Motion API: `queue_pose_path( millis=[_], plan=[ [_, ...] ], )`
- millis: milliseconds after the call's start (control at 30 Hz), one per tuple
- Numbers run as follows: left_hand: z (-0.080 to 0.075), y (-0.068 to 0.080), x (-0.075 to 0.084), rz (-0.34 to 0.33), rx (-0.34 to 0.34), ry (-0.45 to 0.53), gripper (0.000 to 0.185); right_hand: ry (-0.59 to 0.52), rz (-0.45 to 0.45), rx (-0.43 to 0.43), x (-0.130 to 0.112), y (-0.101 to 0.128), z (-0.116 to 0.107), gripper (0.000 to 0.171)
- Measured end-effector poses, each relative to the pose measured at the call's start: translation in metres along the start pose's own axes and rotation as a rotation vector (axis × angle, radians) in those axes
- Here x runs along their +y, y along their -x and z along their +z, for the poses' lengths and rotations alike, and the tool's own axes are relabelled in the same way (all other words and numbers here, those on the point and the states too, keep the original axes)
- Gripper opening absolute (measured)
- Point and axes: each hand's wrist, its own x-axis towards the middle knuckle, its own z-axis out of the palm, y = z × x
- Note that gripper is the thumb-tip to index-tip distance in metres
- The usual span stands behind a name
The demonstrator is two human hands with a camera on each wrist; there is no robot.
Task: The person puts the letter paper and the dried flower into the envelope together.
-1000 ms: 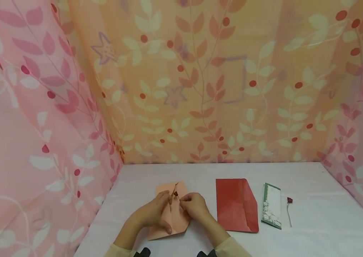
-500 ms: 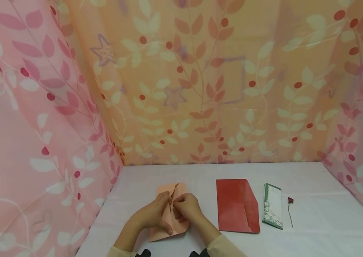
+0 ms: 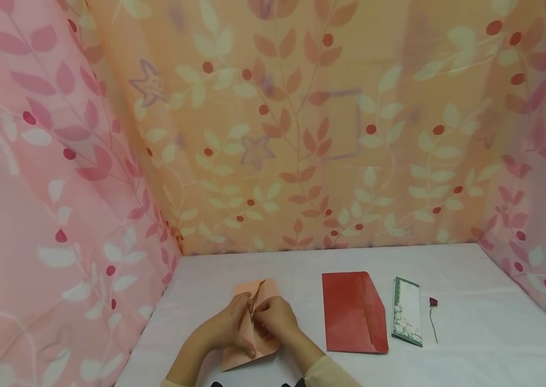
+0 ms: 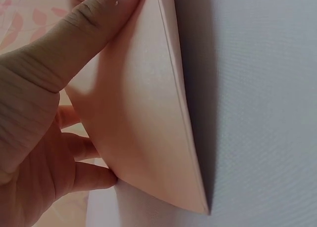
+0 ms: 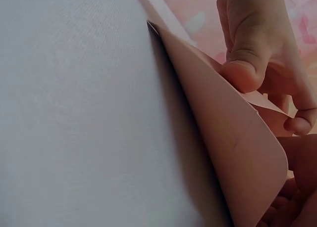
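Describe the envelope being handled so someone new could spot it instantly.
On the white table walled in by leaf-print curtains, look at the near left, where both hands meet. Under the left hand and right hand lies the pale pink envelope, its flap open. The red envelope to its right is darker and untouched, and the green-bordered card beyond is narrower.

Head view high, wide; wrist views close, sharing pink envelope (image 3: 253, 328).
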Motion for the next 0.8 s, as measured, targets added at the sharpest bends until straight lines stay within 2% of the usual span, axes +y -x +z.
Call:
queue_pose_path(
  millis=[233,467,633,800],
  plan=[
    [0.004,0.002,0.002,0.005,0.02,-0.005,0.101,0.007,0.008,-0.026,-0.003,0.004,-0.003,0.003],
    [0.006,-0.006,0.002,0.027,0.02,-0.012,0.098,0.075,-0.013,-0.039,-0.001,0.0,-0.009,0.008],
    [0.004,-0.011,-0.001,0.045,0.022,-0.037,0.095,0.053,-0.024,-0.047,0.001,-0.008,-0.009,0.008],
    [0.001,-0.004,0.0,0.025,0.018,-0.024,0.098,0.103,-0.027,-0.066,0.0,-0.009,-0.002,0.007]
  ],
)
